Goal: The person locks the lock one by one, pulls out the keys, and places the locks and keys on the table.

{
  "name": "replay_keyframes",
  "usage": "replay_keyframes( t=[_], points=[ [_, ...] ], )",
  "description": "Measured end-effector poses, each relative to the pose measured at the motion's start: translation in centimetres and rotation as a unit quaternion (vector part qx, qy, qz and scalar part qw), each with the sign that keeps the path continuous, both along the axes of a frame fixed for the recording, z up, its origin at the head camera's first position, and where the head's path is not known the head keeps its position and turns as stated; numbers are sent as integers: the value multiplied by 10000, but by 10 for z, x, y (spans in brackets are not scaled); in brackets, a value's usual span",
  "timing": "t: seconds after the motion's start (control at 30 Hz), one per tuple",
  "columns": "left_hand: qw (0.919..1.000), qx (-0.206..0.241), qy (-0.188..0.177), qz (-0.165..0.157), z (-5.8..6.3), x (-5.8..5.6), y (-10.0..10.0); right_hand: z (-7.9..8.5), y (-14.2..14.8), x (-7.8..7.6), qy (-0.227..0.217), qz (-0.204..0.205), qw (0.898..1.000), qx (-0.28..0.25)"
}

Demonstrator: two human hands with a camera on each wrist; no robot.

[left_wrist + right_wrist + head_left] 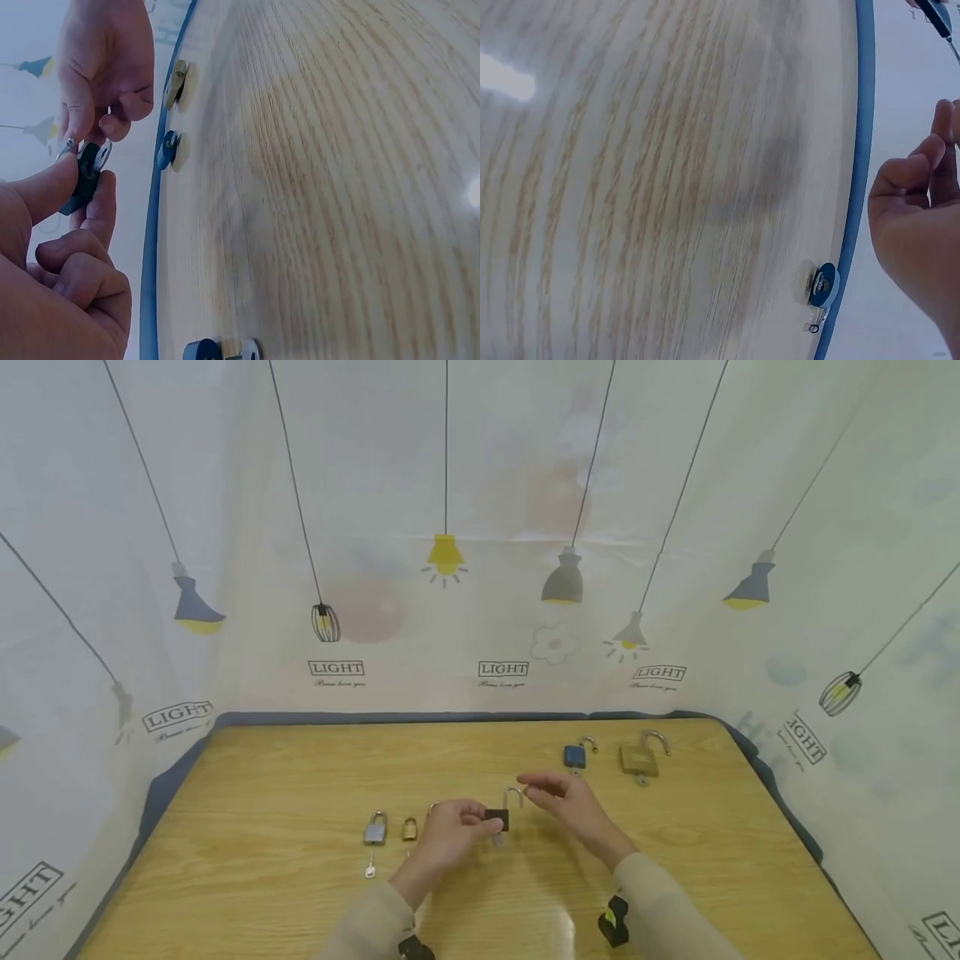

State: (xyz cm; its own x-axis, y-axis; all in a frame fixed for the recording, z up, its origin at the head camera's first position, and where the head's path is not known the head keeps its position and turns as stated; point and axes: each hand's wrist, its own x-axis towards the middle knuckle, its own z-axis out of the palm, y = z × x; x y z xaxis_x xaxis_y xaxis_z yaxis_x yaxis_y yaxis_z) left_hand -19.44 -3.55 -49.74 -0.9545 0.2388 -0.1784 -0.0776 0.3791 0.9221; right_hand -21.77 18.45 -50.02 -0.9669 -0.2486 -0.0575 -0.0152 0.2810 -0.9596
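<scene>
Between thumb and fingers, my left hand [450, 833] pinches a small black padlock [497, 816] above the wooden table. Its shackle [513, 795] stands up, swung open, and a key [498, 839] pokes out of the bottom. In the left wrist view the same padlock [84, 182] shows at the left fingertips. My right hand [573, 810] hovers just right of the shackle, fingers loosely bent. The right wrist view shows that hand [922, 195] holding nothing, with a gap between it and the padlock [934, 16].
Left of my hands lie a silver padlock [375, 833], a small brass padlock [409, 831] and a loose key [370, 867]. Another shackle is partly hidden behind my left hand. At the back right are a blue padlock [575, 757] and a large brass padlock [639, 761], both unlocked with keys inserted.
</scene>
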Motion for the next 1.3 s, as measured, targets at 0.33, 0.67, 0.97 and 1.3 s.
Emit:
replay_keyframes(
  t=[0.33,0.67,0.97,1.3],
  points=[
    [9993,335,-69,-127,-1,1,0,-2,2,-5,-548,827,9934,-584],
    [9994,337,-98,-76,-3,2,0,-3,-4,-6,-917,1101,9859,-863],
    [9992,382,-56,-92,-5,3,-1,3,-20,-3,-582,646,9953,-419],
    [9994,302,109,112,-10,3,3,9,-38,0,-42,-8,9999,-94]
  ],
)
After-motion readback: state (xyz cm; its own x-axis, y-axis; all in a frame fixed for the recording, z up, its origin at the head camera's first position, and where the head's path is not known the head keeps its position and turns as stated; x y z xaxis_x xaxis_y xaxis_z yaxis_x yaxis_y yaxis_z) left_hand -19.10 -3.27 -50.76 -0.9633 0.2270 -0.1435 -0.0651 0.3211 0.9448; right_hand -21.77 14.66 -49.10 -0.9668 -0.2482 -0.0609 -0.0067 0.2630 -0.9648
